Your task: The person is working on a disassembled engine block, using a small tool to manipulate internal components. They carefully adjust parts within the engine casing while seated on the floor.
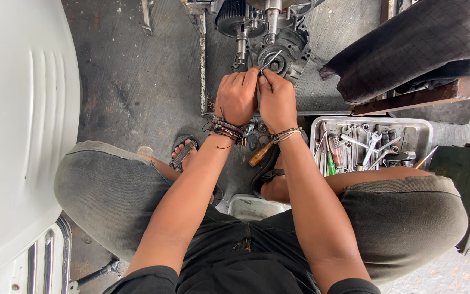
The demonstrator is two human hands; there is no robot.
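seemingly, thin metal rod (pixel 271 60) between fingertips (pixel 261 76)

Engine (pixel 270 32) ahead of both hands — tool tray (pixel 425 128) to their right.

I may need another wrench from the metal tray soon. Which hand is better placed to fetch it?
Probably the right hand: the silver metal tray of wrenches lies on its side, beside the right knee. The left hand would have to cross over. Both hands' fingers currently pinch a thin metal tool at the grey engine casing.

Stained concrete floor (pixel 131 81) bears engine (pixel 270 46), metal tool tray (pixel 425 128), wooden-handled tool (pixel 260 154).
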